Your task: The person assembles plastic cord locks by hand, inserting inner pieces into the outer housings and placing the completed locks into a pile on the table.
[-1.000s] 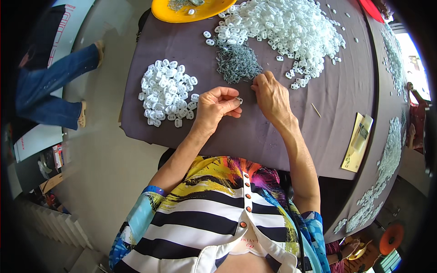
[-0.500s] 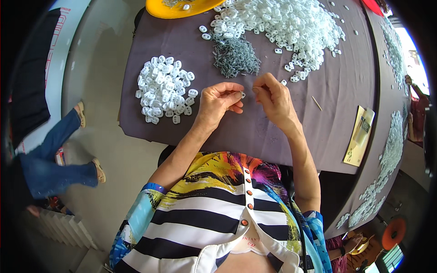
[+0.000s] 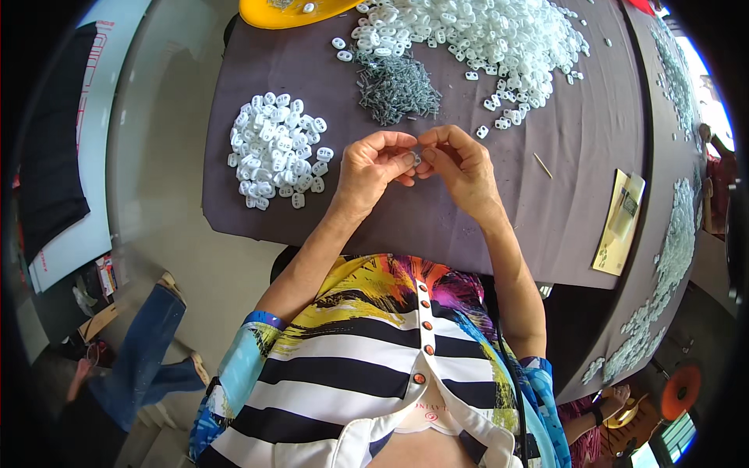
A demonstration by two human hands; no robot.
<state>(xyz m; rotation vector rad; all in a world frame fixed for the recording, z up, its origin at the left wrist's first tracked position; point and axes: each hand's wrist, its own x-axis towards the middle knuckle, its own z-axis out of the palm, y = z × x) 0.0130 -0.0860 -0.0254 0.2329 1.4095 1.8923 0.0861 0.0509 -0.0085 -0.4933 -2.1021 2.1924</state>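
Observation:
My left hand (image 3: pixel 368 173) pinches a small white two-holed plastic piece (image 3: pixel 417 159) between thumb and fingertips, just above the table's cloth. From the other side, my right hand (image 3: pixel 466 173) brings its closed thumb and forefinger up against the same piece; whatever lies between those fingertips is too small to make out. Beyond my hands is a heap of tiny grey spring-like metal parts (image 3: pixel 399 90). A heap of oval white plastic pieces (image 3: pixel 273 148) lies left of my left hand. Further off spreads a larger mound of white two-holed pieces (image 3: pixel 499 47).
A yellow dish (image 3: pixel 296 14) stands at the far edge. To the right are a thin wooden stick (image 3: pixel 543 165) and a yellow card with a clear packet (image 3: pixel 616 226). More pale pieces (image 3: pixel 671 257) cover the adjoining table. Another person's jeans-clad legs (image 3: pixel 148 351) show at lower left.
My right hand has moved left and its fingertips now meet the piece in my left hand. The other person's legs have shifted toward the bottom. The view has shifted slightly.

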